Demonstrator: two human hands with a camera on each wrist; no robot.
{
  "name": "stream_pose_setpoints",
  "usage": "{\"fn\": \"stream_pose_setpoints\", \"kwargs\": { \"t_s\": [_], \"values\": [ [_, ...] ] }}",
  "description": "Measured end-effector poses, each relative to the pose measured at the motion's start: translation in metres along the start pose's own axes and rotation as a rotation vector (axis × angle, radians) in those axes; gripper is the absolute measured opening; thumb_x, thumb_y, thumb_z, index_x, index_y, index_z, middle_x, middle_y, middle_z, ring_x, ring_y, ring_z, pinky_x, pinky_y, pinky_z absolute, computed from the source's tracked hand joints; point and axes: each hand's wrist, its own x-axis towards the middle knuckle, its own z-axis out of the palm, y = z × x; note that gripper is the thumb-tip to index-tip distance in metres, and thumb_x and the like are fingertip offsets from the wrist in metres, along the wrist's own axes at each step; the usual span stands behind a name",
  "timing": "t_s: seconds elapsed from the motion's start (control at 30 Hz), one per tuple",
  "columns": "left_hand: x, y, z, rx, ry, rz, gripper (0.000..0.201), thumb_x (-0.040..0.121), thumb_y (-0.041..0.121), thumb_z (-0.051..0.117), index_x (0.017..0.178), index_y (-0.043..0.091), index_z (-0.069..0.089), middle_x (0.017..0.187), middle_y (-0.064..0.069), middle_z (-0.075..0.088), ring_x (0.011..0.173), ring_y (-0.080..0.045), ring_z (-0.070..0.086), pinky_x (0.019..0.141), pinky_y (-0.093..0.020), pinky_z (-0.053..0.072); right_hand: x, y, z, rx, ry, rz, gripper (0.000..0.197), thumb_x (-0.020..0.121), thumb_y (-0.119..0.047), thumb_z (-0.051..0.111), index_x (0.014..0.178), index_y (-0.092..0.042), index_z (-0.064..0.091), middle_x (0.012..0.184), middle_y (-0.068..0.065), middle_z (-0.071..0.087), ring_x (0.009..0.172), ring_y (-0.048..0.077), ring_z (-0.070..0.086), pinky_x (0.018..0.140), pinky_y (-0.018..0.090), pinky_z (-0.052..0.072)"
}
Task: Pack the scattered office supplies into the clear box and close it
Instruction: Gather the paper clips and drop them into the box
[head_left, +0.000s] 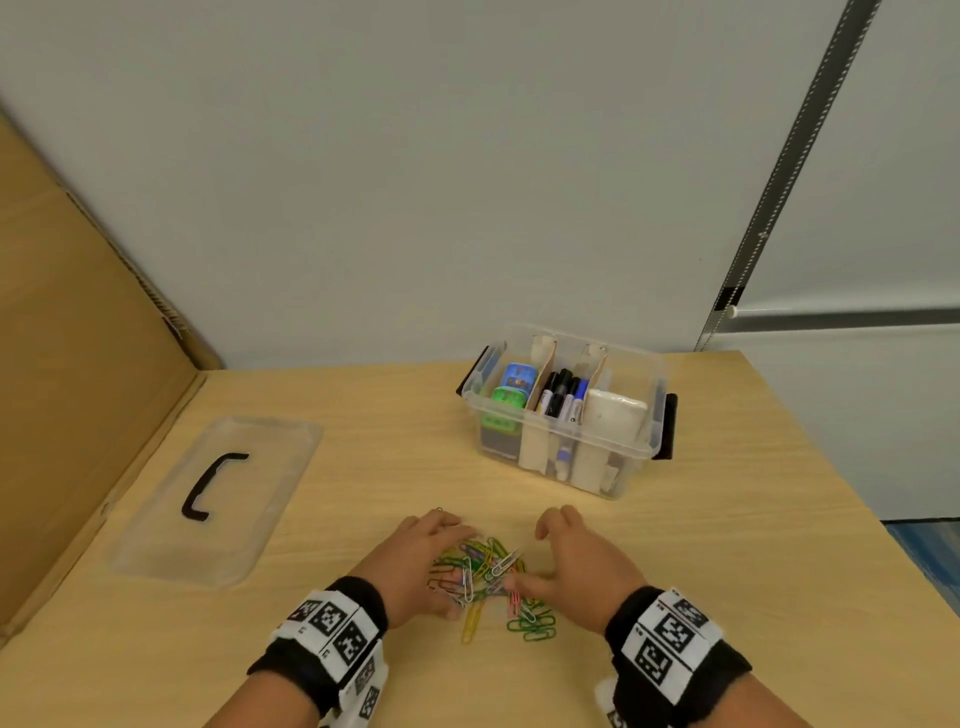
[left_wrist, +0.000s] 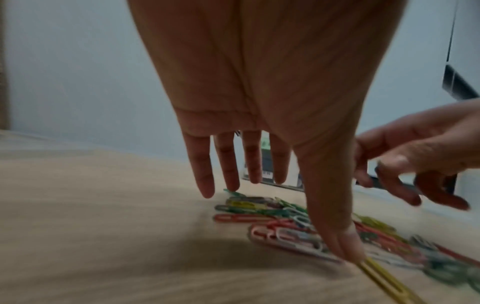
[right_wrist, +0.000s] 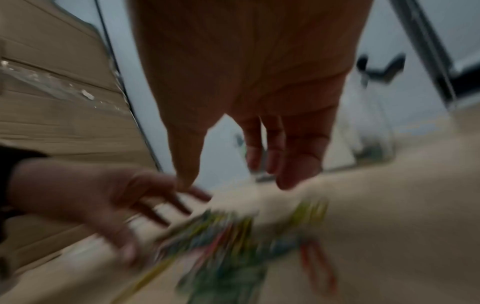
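Note:
A heap of coloured paper clips (head_left: 488, 582) lies on the wooden table near its front edge. My left hand (head_left: 415, 558) stands at the heap's left side, fingers straight, thumb tip touching the clips (left_wrist: 285, 226). My right hand (head_left: 576, 558) hovers at the heap's right side with relaxed fingers, holding nothing; the right wrist view is blurred, with the clips (right_wrist: 233, 242) below the fingers. The clear box (head_left: 563, 410) stands open further back, holding tape rolls, markers and a white block between cardboard dividers. Its clear lid (head_left: 218, 499) with a black handle lies flat at the left.
A large cardboard sheet (head_left: 78, 364) leans along the table's left side. A white wall runs behind the table, with a metal rail (head_left: 779, 171) at the right. The table's right edge (head_left: 831, 499) drops off past the box.

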Motion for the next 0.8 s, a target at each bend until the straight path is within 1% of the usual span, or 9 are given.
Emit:
{"fn": "stream_pose_setpoints", "kwargs": {
  "t_s": [0.07,0.13,0.27,0.37,0.43,0.5,0.6,0.73,0.8],
  "values": [
    [0.004,0.004,0.004,0.062,-0.014,0.025,0.086,0.073,0.037,0.075,0.144,0.04,0.026,0.148,0.015,0.025,0.129,-0.013,0.029,0.11,-0.033,0.033,0.004,-0.005,0.02,-0.053,-0.099,0.029,0.076,0.069,-0.068,0.064,0.121,-0.02,0.038,0.115,-0.003,0.039,0.095,0.017,0.052,0.078,0.031,0.047],
    [0.008,0.007,0.004,0.125,-0.023,0.048,0.078,0.078,0.036,0.071,0.144,0.038,0.03,0.145,0.013,0.03,0.126,-0.014,0.032,0.107,-0.032,0.035,0.009,-0.009,0.033,-0.089,-0.109,0.042,0.076,0.069,-0.062,0.068,0.123,-0.019,0.036,0.118,0.0,0.037,0.102,0.021,0.05,0.083,0.035,0.048],
    [0.01,0.015,0.001,0.159,0.039,0.087,0.05,0.089,0.03,0.058,0.137,0.034,0.046,0.129,0.008,0.046,0.116,-0.015,0.044,0.095,-0.03,0.041,0.016,-0.015,0.04,-0.032,-0.081,0.031,0.046,0.084,-0.04,0.063,0.117,-0.017,0.041,0.117,0.005,0.039,0.101,0.025,0.051,0.082,0.034,0.046],
    [0.01,0.018,0.001,0.174,0.08,0.096,0.037,0.092,0.023,0.051,0.129,0.029,0.055,0.119,0.002,0.051,0.108,-0.019,0.053,0.089,-0.032,0.046,0.019,-0.015,0.04,-0.022,-0.037,0.009,0.022,0.092,-0.026,0.053,0.109,-0.015,0.047,0.112,0.006,0.042,0.09,0.024,0.052,0.08,0.034,0.048],
    [0.011,0.019,0.001,0.191,0.077,0.084,0.034,0.093,0.022,0.05,0.126,0.024,0.058,0.116,-0.002,0.053,0.104,-0.021,0.056,0.087,-0.033,0.047,0.021,-0.012,0.041,-0.03,0.0,-0.003,0.014,0.092,-0.016,0.05,0.106,-0.015,0.05,0.105,0.004,0.042,0.082,0.021,0.047,0.075,0.032,0.047],
    [0.012,0.018,0.001,0.211,0.087,0.078,0.033,0.094,0.024,0.049,0.125,0.022,0.059,0.114,-0.005,0.053,0.1,-0.023,0.057,0.082,-0.032,0.046,0.023,-0.009,0.041,-0.03,0.037,-0.01,0.016,0.091,-0.008,0.046,0.103,-0.016,0.053,0.099,0.001,0.042,0.08,0.021,0.048,0.073,0.03,0.046],
    [0.012,0.015,0.003,0.213,0.121,0.071,0.032,0.095,0.031,0.048,0.124,0.022,0.059,0.111,-0.005,0.055,0.097,-0.024,0.059,0.076,-0.029,0.042,0.025,-0.003,0.037,0.01,0.079,-0.004,0.02,0.091,-0.007,0.044,0.099,-0.018,0.059,0.099,0.002,0.053,0.089,0.021,0.056,0.077,0.027,0.047],
    [0.012,0.007,0.005,0.107,0.193,0.067,0.025,0.093,0.03,0.052,0.112,0.022,0.066,0.104,-0.001,0.058,0.09,-0.02,0.06,0.069,-0.024,0.038,0.026,0.007,0.026,0.232,0.087,0.063,0.019,0.088,-0.007,0.052,0.082,-0.024,0.058,0.093,0.0,0.064,0.086,0.015,0.061,0.069,0.013,0.045],
    [0.01,0.004,0.002,0.015,0.256,0.063,0.022,0.091,0.029,0.055,0.105,0.022,0.07,0.099,0.0,0.059,0.087,-0.017,0.059,0.071,-0.025,0.042,0.024,0.01,0.016,0.41,0.09,0.104,0.019,0.087,-0.006,0.057,0.078,-0.022,0.06,0.088,0.0,0.064,0.083,0.014,0.061,0.067,0.013,0.049]
  ]
}}
